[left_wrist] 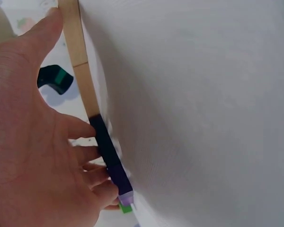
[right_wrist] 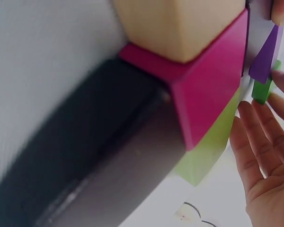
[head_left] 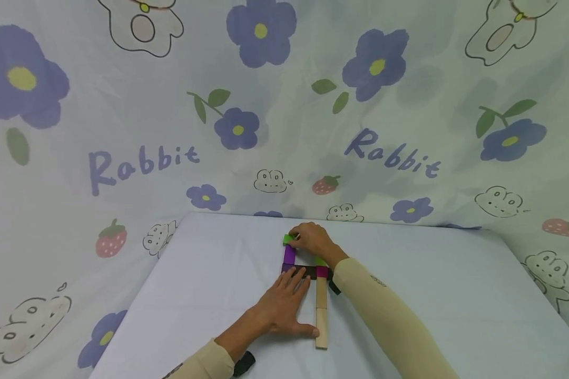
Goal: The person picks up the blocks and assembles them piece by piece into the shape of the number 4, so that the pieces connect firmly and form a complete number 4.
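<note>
A row of coloured wooden blocks lies on the white table. My right hand pinches a green block at the far end, just beyond a purple block. My left hand is spread, its fingertips touching the black block and the dark purple block. Its thumb touches the nearer plain wooden block. Another plain block joins that one to the magenta block. A yellow-green block sits against the magenta one, partly hidden by my right wrist in the head view.
Another dark block extends from the magenta block in the right wrist view, mostly covered by the sleeve in the head view. Behind the white tabletop hangs a printed cloth. Black wrist devices sit by both cuffs.
</note>
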Demonstrator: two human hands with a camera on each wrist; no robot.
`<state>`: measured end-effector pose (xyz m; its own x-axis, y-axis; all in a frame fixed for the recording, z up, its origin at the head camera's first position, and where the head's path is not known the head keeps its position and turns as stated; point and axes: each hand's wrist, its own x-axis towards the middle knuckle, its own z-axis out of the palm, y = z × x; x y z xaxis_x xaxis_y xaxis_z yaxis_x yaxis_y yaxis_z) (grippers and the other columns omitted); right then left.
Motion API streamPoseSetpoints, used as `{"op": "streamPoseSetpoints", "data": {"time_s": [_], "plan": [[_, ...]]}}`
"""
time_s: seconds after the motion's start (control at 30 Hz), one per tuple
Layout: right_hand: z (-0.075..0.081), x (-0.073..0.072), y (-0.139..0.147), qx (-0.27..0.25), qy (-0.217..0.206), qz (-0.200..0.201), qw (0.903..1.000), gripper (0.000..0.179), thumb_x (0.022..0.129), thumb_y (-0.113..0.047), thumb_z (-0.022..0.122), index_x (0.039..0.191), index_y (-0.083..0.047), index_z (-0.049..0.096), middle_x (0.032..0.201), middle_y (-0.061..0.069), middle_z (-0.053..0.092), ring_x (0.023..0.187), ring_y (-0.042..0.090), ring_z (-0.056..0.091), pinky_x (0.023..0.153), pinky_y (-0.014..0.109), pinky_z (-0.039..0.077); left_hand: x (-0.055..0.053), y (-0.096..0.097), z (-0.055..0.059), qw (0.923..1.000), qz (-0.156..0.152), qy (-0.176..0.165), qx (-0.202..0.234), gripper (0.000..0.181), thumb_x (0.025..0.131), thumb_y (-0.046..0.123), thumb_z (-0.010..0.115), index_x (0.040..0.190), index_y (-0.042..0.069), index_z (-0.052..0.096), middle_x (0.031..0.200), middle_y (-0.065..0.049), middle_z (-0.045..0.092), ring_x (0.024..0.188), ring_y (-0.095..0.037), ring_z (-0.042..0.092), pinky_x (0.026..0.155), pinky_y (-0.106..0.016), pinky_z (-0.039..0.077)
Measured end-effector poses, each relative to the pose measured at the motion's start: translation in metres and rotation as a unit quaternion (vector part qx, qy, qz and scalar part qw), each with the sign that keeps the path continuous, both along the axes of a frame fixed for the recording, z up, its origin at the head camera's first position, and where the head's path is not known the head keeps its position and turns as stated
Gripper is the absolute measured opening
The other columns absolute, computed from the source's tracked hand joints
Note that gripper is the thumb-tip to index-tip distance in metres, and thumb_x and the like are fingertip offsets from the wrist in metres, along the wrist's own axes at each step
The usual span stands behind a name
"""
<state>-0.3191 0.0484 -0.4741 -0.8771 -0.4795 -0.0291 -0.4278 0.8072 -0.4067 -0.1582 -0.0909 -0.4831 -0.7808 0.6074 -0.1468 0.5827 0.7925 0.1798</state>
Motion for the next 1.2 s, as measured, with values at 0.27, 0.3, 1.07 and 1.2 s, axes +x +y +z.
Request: {"op": "streamPoseSetpoints", "data": {"time_s": [0.27,0.3,1.07,1.2], "plan": [[0.0009,-0.0008,-0.0002,-0.001,-0.005,0.001,1.0000,0.037,0.092,-0.030,0.076,0.125,-0.014,0.073,0.112,0.000,0.074,0.101,0.016,0.069,0.087,0.036,0.054,0.0016,-0.0007,0.0028,1.0000,-0.002,0.002,0.000,0.113,0.080,0.085,0.053,0.159,0.008,0.031,0.167,-0.013,0.019,0.153,-0.035,0.016,0.121,-0.050,0.019],[0.0008,-0.0010,-0.0002,0.000,-0.005,0.002,1.0000,0.037,0.092,-0.030,0.076,0.125,-0.014,0.074,0.112,0.000,0.074,0.102,0.016,0.069,0.088,0.036,0.054,0.0017,-0.0008,0.0031,1.0000,-0.003,0.004,0.000,0.112,0.080,0.085,0.054,0.159,0.008,0.031,0.167,-0.014,0.019,0.153,-0.035,0.016,0.121,-0.050,0.020],[0.0001,-0.0005,-0.0006,0.030,0.000,-0.013,0.9995,0.029,0.097,-0.031,0.070,0.124,-0.023,0.075,0.120,-0.003,0.073,0.110,0.018,0.066,0.091,0.039,0.053,0.0024,-0.0006,0.0005,0.9999,-0.003,0.009,-0.006,0.114,0.080,0.086,0.052,0.159,0.008,0.030,0.167,-0.012,0.018,0.153,-0.034,0.015,0.121,-0.048,0.019],[0.0004,-0.0002,0.0003,0.022,-0.006,-0.012,0.9997,0.028,0.097,-0.029,0.070,0.124,-0.020,0.075,0.118,-0.002,0.073,0.112,0.018,0.066,0.096,0.039,0.051,0.0016,-0.0011,-0.0001,1.0000,0.000,0.005,-0.007,0.114,0.080,0.086,0.052,0.160,0.008,0.030,0.168,-0.012,0.017,0.153,-0.034,0.015,0.122,-0.048,0.018]]}}
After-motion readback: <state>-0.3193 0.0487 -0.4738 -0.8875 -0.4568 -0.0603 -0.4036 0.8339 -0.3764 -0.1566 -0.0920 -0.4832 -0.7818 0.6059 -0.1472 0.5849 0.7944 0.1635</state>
